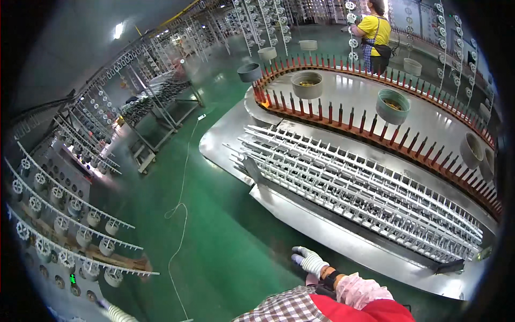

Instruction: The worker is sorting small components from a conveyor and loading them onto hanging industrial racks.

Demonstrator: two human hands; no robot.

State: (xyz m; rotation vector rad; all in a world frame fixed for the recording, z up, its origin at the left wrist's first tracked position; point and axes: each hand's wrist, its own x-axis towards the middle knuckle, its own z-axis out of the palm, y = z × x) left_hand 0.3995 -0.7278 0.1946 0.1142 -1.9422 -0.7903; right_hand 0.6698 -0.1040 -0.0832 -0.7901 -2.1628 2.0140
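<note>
My right hand [309,260], in a white ribbed glove with pale purple fingertips, hangs over the green floor in front of the metal table. Its fingers are a little apart and nothing shows in them. A dark band circles that wrist above a pink sleeve. At the lower left edge, my left hand [113,312] shows only in part, in a similar glove. Its fingers are blurred and cut off. Nearest to it are white toothed bars [80,256] with white wheel-shaped pieces and grey cups hanging from them. White toothed racks [354,193] lie stacked on the table to my right.
The metal table's front ledge [322,236] runs beside my right hand. Behind the racks, a curved line carries red spindles [331,111] and several round cups [307,85]. A white cable [184,209] crosses the floor. A person in yellow [375,32] stands at the far side.
</note>
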